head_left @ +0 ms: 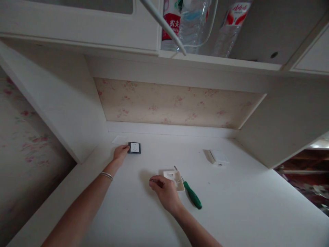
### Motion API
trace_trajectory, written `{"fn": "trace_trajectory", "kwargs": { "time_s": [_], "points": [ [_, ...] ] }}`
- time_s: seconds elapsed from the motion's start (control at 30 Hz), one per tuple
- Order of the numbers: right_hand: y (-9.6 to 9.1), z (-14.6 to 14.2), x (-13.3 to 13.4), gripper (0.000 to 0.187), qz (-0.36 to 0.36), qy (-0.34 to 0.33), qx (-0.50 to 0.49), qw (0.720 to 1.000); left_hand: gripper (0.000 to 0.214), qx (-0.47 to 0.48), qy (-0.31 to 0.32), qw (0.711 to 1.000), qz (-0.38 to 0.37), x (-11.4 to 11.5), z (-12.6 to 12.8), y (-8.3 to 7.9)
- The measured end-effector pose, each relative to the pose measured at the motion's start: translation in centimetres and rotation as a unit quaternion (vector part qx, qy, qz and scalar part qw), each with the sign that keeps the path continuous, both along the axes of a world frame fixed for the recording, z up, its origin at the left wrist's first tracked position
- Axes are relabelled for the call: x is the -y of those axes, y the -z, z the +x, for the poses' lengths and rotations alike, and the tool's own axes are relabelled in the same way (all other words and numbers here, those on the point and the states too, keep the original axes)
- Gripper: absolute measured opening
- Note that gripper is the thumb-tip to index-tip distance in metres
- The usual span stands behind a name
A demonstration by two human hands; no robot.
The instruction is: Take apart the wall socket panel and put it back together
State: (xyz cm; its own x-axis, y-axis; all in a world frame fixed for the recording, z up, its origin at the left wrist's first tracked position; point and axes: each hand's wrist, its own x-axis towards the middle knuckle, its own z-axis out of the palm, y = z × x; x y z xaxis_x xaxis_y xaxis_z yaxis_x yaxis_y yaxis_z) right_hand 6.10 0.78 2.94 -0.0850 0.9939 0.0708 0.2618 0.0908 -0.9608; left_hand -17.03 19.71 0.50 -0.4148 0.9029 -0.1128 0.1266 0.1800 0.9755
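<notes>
At the back left of the white desktop, my left hand [120, 153] grips the left edge of a wall socket panel [134, 148], white-centred with a dark frame. My right hand [164, 190] is above the desk in a pinch at the middle. Whatever lies between its fingertips is too small to name. Just behind that hand is a white plastic mounting box [175, 177], partly covered by it. A screwdriver [192, 195] with a green handle lies by the box, its shaft passing behind the box's right side.
A white switch or socket box [218, 156] sits at the back right of the desktop [144, 216]. Near the left hand lies a thin white sheet [119, 140]. Overhead, a shelf holds plastic bottles [192, 20], and a pale cable [164, 24] hangs down in front.
</notes>
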Motion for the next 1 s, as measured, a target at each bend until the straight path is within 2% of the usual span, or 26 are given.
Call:
{"fn": "trace_trajectory", "kwargs": {
  "time_s": [0.2,0.33,0.43,0.53,0.6,0.73,0.77,0.83,0.87,0.93,1.0],
  "points": [
    [0.4,-0.2,-1.6,0.016,-0.033,-0.023,-0.028,0.999,0.021,-0.099,0.031,0.994,0.014,-3.7,-0.9,-0.4],
    [0.7,-0.6,-2.3,0.018,-0.062,-0.034,-0.055,0.996,0.026,-0.133,0.059,0.989,0.035,-4.7,-1.1,-0.3],
    [1.0,-1.0,-2.4,0.018,-0.071,-0.034,-0.051,0.996,0.028,-0.154,0.086,0.983,0.050,-4.5,-1.6,-0.3],
    [1.1,-1.5,-2.8,0.016,-0.053,-0.038,-0.011,0.998,0.032,-0.171,0.100,0.978,0.068,-3.2,-1.8,-0.3],
    [1.3,-2.2,-3.3,0.016,-0.045,-0.043,0.007,0.998,0.031,-0.179,0.107,0.974,0.085,-1.5,-1.7,-0.3],
    [1.1,-3.9,-4.3,0.016,-0.047,-0.043,-0.006,0.998,0.026,-0.170,0.129,0.971,0.103,4.3,-0.3,-0.3],
    [0.9,-4.3,-4.3,0.016,-0.035,-0.039,-0.011,0.999,0.027,-0.153,0.135,0.974,0.094,6.1,0.2,-0.3],
    [0.4,-5.0,-3.9,0.018,0.022,-0.037,0.005,0.999,0.030,0.034,0.157,0.986,0.036,9.8,1.4,-0.2],
    [0.0,-5.2,-3.6,0.019,0.064,-0.045,0.030,0.996,0.027,0.149,0.172,0.974,0.013,11.5,1.9,-0.2],
    [-0.5,-5.6,-2.7,0.021,0.142,-0.078,0.110,0.981,0.021,0.337,0.189,0.922,-0.043,14.3,2.8,-0.3],
    [-0.8,-5.9,-2.0,0.023,0.197,-0.127,0.202,0.951,0.021,0.449,0.156,0.876,-0.076,16.0,3.6,-0.6]
  ]
}}
